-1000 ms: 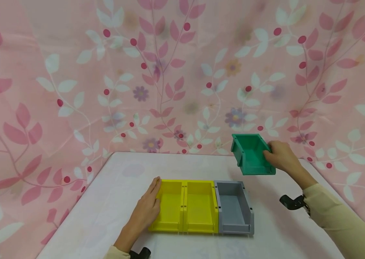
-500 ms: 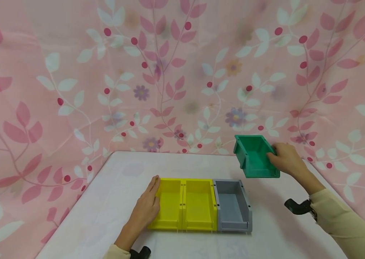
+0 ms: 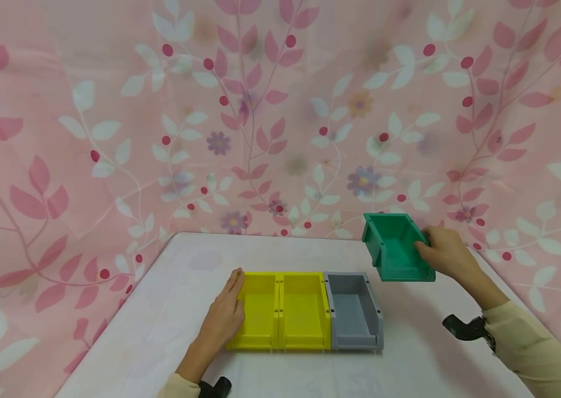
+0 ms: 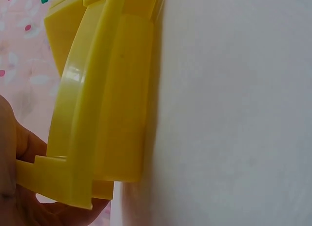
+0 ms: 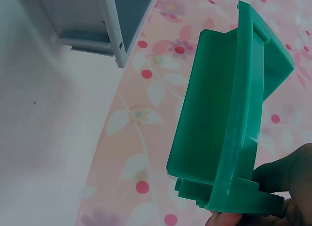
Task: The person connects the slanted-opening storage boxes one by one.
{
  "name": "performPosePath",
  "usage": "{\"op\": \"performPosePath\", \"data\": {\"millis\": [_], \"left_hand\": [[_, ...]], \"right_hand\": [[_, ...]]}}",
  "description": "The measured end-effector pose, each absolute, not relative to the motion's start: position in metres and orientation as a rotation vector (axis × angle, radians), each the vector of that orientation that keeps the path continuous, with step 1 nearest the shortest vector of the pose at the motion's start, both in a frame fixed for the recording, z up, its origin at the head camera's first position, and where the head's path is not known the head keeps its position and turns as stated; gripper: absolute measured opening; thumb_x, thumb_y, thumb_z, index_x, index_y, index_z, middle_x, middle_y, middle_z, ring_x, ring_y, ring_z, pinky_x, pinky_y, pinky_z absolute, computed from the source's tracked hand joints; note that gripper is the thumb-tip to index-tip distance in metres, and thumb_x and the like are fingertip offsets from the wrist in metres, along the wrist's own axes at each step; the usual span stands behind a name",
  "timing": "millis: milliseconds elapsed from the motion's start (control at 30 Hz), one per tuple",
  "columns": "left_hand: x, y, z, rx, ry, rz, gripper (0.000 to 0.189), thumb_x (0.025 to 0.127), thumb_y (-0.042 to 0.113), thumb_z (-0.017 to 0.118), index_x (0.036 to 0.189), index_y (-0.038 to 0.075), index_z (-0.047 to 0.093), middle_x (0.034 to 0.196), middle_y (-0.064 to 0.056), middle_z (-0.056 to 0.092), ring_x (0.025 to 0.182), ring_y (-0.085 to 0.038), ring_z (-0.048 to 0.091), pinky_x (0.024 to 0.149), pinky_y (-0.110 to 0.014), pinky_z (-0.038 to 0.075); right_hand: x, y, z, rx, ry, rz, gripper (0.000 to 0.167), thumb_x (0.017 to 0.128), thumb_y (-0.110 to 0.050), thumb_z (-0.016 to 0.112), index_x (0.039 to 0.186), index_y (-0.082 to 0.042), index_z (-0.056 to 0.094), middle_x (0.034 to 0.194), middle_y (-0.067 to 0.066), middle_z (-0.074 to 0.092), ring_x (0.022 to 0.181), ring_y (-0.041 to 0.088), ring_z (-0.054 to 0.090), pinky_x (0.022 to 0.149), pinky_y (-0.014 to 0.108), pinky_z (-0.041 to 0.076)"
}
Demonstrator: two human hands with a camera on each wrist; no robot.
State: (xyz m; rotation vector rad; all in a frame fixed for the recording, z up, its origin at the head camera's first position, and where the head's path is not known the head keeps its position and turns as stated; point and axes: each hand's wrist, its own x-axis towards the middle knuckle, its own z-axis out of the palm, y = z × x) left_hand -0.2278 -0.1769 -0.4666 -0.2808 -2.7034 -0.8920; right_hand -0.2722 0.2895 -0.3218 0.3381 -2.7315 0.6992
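Observation:
Two yellow storage bins [image 3: 303, 315] and a grey storage bin [image 3: 352, 318] stand side by side in a row on the table. At the row's left end my left hand [image 3: 222, 315] grips the side wall of the outer yellow bin [image 4: 122, 99], thumb and fingers on either side of it in the left wrist view. Above the table at the right, my right hand [image 3: 447, 251] holds a green storage bin [image 3: 400, 249] by its right wall. The green bin [image 5: 214, 113] hangs behind and to the right of the grey bin, its inside bare.
A white-covered table [image 3: 151, 309] bears the row of bins. Behind it and along the sides hangs a pink curtain [image 3: 280, 110] with a leaf and flower print. Black wrist mounts [image 3: 465, 327] show at both sleeves.
My right hand has carried the green bin slightly right and lower. The row of bins has shifted slightly left and up in view, with my left hand staying on it.

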Motion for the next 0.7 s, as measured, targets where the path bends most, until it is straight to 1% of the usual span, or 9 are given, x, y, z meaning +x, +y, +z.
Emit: {"op": "performPosePath", "data": {"millis": [200,400,567,700], "left_hand": [[-0.231,-0.179,-0.466,-0.280,-2.708,-0.915,0.059,0.105,0.007,0.046,0.162,0.001,0.030,0.171,-0.007,0.021,0.153,-0.028,0.026,0.120,-0.051,0.026],[-0.232,-0.180,-0.467,-0.277,-2.708,-0.916,0.059,0.106,0.008,0.046,0.162,0.001,0.030,0.171,-0.007,0.020,0.153,-0.028,0.026,0.120,-0.051,0.026],[-0.233,-0.180,-0.467,-0.275,-2.706,-0.925,0.059,0.105,0.007,0.046,0.162,0.001,0.030,0.171,-0.007,0.021,0.153,-0.029,0.026,0.120,-0.051,0.026],[-0.233,-0.180,-0.467,-0.275,-2.702,-0.925,0.059,0.105,0.007,0.046,0.162,0.001,0.031,0.170,-0.007,0.021,0.153,-0.028,0.027,0.120,-0.051,0.026]], "right_hand": [[-0.268,0.292,-0.323,0.339,-2.743,0.707,0.022,0.098,-0.005,0.061,0.101,0.017,0.061,0.077,0.017,0.063,0.060,0.023,0.058,0.055,0.043,0.060],[-0.262,0.296,-0.326,0.336,-2.741,0.704,0.021,0.097,-0.004,0.062,0.100,0.017,0.060,0.078,0.018,0.063,0.061,0.024,0.058,0.056,0.045,0.061],[-0.257,0.298,-0.327,0.321,-2.756,0.718,0.018,0.097,-0.004,0.062,0.095,0.013,0.059,0.074,0.012,0.060,0.060,0.023,0.056,0.054,0.041,0.059],[-0.255,0.298,-0.329,0.308,-2.773,0.723,0.022,0.097,-0.004,0.061,0.101,0.018,0.060,0.077,0.017,0.063,0.060,0.023,0.058,0.055,0.042,0.061]]}}
